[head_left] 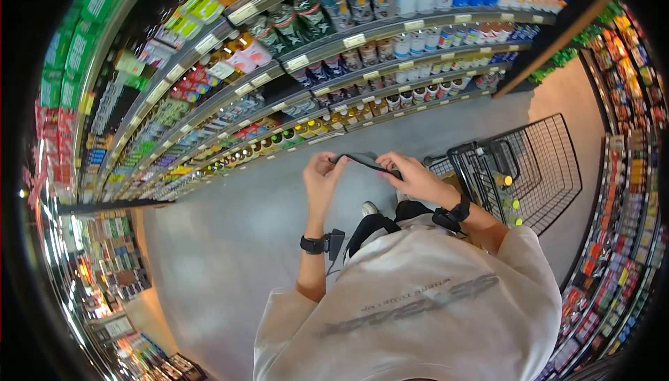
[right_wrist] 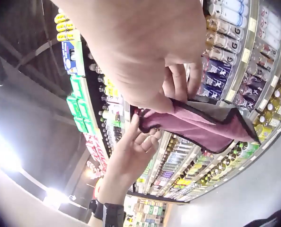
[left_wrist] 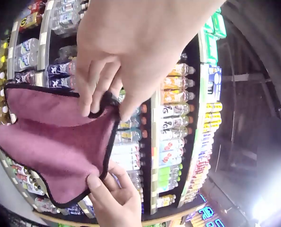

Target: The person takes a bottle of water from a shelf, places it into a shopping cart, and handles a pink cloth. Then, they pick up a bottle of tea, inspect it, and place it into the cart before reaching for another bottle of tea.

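A cloth (head_left: 362, 159), grey on one face and mauve with a black border on the other, is stretched between both hands above the floor. My left hand (head_left: 323, 175) pinches one corner, and in the left wrist view the left hand (left_wrist: 131, 52) has thumb and fingertips on the bunched edge of the cloth (left_wrist: 60, 137). My right hand (head_left: 418, 179) grips the other end; the right hand (right_wrist: 150, 52) covers part of the cloth (right_wrist: 197, 125) in the right wrist view. The mauve face sags in folds there.
A black wire shopping cart (head_left: 550, 172) with a few bottles in it stands right of the person. Long shelves of drinks (head_left: 362, 40) curve across the front and left. More stocked shelves (head_left: 613, 207) line the right side. Grey floor (head_left: 223, 242) lies between.
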